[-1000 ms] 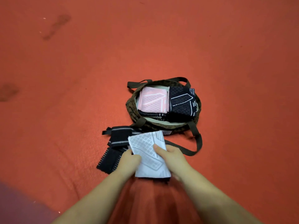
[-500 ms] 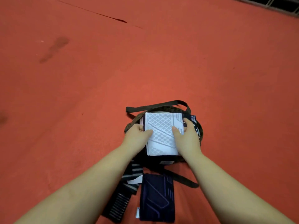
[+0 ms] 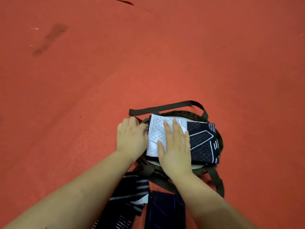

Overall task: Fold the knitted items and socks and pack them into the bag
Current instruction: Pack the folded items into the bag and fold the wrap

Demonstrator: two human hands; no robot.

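The right hand (image 3: 175,149) lay flat, fingers straight and together, pressing down on the white folded knit (image 3: 156,134) in the left half of the round bag (image 3: 220,146). The left hand (image 3: 131,139) sat at the bag's left rim, fingers curled toward the knit's left edge; whether it pinched the cloth or the rim could not be told. The white piece, a rectangle with its long axis running away from the person, lay directly under the right palm and just beside a folded dark knit (image 3: 202,142) filling the bag's right half. 2 unpacked items lay near the person, between the forearms: a dark striped piece (image 3: 130,195) and a navy folded piece (image 3: 165,210), the navy one nearer the right arm. Both probably remained to be packed. The knits showed raised diamond lattice and line patterns; the bag was olive fabric with flat webbing straps (image 3: 165,107). All rested on a red mat (image 3: 148,55), matte and faintly stained.
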